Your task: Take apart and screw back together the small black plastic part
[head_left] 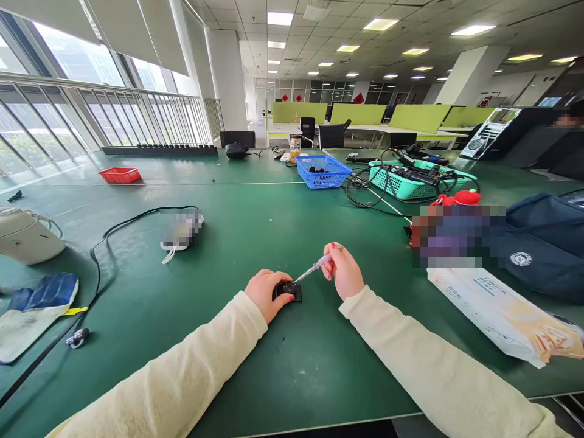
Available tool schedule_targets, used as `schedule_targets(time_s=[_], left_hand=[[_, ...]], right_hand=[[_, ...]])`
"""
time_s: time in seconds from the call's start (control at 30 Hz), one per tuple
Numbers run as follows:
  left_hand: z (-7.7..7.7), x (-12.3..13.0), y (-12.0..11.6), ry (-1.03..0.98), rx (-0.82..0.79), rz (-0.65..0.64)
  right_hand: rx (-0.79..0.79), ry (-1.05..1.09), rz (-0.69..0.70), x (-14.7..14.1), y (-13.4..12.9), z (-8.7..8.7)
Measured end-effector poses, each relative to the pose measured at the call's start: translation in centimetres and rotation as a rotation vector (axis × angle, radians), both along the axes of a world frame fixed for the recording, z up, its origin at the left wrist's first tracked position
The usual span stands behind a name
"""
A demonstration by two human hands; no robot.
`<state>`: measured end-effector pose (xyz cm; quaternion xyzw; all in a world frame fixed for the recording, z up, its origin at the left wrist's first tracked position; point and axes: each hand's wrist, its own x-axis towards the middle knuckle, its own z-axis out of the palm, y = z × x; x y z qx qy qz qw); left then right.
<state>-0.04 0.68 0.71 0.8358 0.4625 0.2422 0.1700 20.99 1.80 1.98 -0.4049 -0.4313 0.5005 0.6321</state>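
On the green tabletop, my left hand (267, 293) is closed round a small black rectangular part (295, 292), pressing it down near the middle of the table. Its fingers cover much of the part, so I cannot make out its exact kind. My right hand (343, 269) pinches the clear handle of a slim screwdriver (316, 266). The shaft slants down to the left, and its tip meets the top of the black part, close to my left fingers.
Farther back stand a blue basket (323, 178) with small black pieces, a teal basket (396, 187) heaped with cables, and a red tray (120, 175). A wipes pack (493, 310) and a dark bag (547, 243) lie right. A black cable (97, 267) runs along the left.
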Motion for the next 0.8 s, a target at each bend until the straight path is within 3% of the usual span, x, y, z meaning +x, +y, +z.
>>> schedule_targets(time_s=[0.47, 0.8], left_hand=[[-0.47, 0.01, 0.06, 0.004, 0.017, 0.02], [-0.41, -0.01, 0.15, -0.002, 0.024, -0.008]], right_hand=[[-0.025, -0.116, -0.028, 0.0, 0.25, -0.22], [-0.172, 0.061, -0.04, 0.01, 0.26, -0.15]])
